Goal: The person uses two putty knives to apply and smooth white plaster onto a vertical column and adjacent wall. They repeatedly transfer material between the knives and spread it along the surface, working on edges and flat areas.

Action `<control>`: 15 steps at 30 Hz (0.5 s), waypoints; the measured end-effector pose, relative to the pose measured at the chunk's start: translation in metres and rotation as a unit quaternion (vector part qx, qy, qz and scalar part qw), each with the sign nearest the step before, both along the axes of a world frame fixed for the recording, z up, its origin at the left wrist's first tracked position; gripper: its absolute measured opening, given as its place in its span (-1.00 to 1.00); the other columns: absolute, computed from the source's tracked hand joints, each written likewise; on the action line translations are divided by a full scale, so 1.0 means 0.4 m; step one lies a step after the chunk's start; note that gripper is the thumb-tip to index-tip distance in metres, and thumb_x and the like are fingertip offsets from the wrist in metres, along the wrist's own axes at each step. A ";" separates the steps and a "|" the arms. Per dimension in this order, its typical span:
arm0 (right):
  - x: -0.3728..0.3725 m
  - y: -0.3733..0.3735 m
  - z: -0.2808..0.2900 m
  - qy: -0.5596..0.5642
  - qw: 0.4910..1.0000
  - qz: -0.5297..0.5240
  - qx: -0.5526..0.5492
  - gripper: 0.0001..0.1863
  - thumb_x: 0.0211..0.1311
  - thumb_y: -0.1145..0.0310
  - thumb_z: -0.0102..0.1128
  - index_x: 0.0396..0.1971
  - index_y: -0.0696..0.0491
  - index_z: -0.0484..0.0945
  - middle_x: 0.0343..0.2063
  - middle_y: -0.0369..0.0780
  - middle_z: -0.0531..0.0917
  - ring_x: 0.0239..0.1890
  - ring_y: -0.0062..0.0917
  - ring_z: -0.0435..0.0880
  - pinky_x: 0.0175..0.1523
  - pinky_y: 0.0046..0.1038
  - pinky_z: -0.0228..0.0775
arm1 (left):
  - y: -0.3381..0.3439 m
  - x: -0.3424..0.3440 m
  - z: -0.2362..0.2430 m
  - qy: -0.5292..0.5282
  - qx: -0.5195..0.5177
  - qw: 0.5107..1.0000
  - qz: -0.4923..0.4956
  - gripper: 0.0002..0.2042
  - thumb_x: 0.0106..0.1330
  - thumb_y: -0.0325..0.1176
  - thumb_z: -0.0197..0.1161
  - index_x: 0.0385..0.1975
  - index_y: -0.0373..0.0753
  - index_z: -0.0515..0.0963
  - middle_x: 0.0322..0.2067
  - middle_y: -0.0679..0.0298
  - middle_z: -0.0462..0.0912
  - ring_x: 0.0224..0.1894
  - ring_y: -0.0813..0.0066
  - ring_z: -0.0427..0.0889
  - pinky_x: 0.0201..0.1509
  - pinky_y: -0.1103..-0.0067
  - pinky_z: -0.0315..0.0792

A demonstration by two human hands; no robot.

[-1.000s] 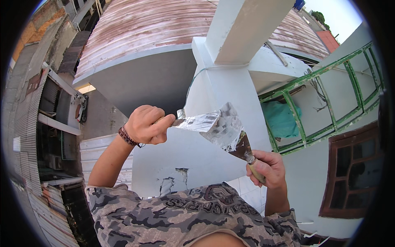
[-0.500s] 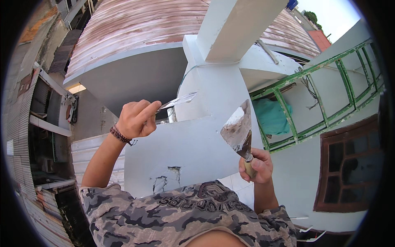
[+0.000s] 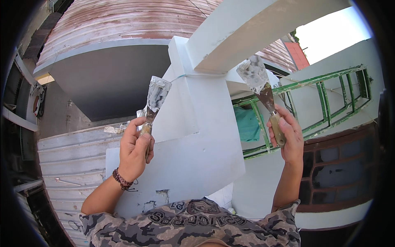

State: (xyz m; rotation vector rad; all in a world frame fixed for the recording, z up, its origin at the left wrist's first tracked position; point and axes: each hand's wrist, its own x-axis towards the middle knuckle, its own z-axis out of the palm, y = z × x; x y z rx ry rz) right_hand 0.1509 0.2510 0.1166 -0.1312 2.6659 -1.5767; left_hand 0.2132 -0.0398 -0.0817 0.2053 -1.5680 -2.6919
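My left hand (image 3: 133, 150) is closed around the handle of a putty knife (image 3: 158, 94), held upright, its blade smeared thickly with white-grey paste. On the right, my right hand (image 3: 290, 142) grips a second putty knife (image 3: 267, 99) by its pale handle; its blade points up and is also coated with white paste. The two blades are apart. Between my hands stands a white column (image 3: 214, 115) on a white wall (image 3: 185, 168) with chipped, cracked spots low down. Some white debris (image 3: 116, 129) lies by the ledge behind my left hand.
A green-painted ladder (image 3: 325, 107) runs along the right wall, before a teal cloth (image 3: 245, 127). A white beam (image 3: 247, 24) crosses overhead, with corrugated roofing (image 3: 115, 18) behind. A brown-framed window (image 3: 337, 173) is lower right; corrugated sheeting (image 3: 74, 173) lies lower left.
The two blades, touching a second ago, have separated and now point upward. My left knife has turned from sideways to upright; my right hand has moved up and rightward. The view has shifted.
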 end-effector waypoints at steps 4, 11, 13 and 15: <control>-0.115 -0.095 -0.008 -0.002 0.998 0.005 -0.059 -0.51 0.38 0.28 -0.10 0.23 0.21 0.25 -0.36 -0.19 0.54 -0.49 -0.64 0.45 -0.56 -0.66 0.28 | -0.022 0.005 -0.008 -0.005 0.025 1.000 0.009 -0.64 0.38 -0.44 -0.08 0.15 -0.31 0.20 -0.57 0.33 0.40 -0.72 0.75 0.27 -0.71 0.74 0.19; -0.178 -0.104 -0.214 -0.182 0.828 0.102 -0.520 -0.56 0.39 0.28 -0.13 0.15 0.23 0.24 -0.28 -0.17 0.43 -0.36 -0.52 0.38 -0.51 -0.57 0.25 | -0.033 0.004 -0.027 0.031 -0.009 0.998 0.045 -0.63 0.35 -0.37 -0.05 0.13 -0.29 0.24 -0.54 0.31 0.43 -0.69 0.73 0.27 -0.73 0.75 0.23; -0.166 -0.094 -0.257 -0.199 0.781 0.111 -0.581 -0.55 0.38 0.30 -0.09 0.16 0.23 0.22 -0.25 -0.18 0.39 -0.29 -0.52 0.36 -0.50 -0.60 0.26 | -0.037 0.003 -0.032 0.031 -0.013 0.998 0.051 -0.63 0.36 -0.37 -0.05 0.14 -0.30 0.23 -0.52 0.32 0.43 -0.66 0.74 0.28 -0.72 0.75 0.24; -0.167 -0.080 -0.284 -0.207 0.790 0.126 -0.564 -0.55 0.37 0.33 -0.06 0.17 0.20 0.22 -0.25 -0.18 0.38 -0.29 -0.53 0.35 -0.49 -0.61 0.28 | -0.035 0.000 -0.039 0.030 -0.014 0.998 0.057 -0.62 0.36 -0.37 -0.05 0.15 -0.29 0.23 -0.50 0.32 0.44 -0.63 0.74 0.30 -0.71 0.76 0.25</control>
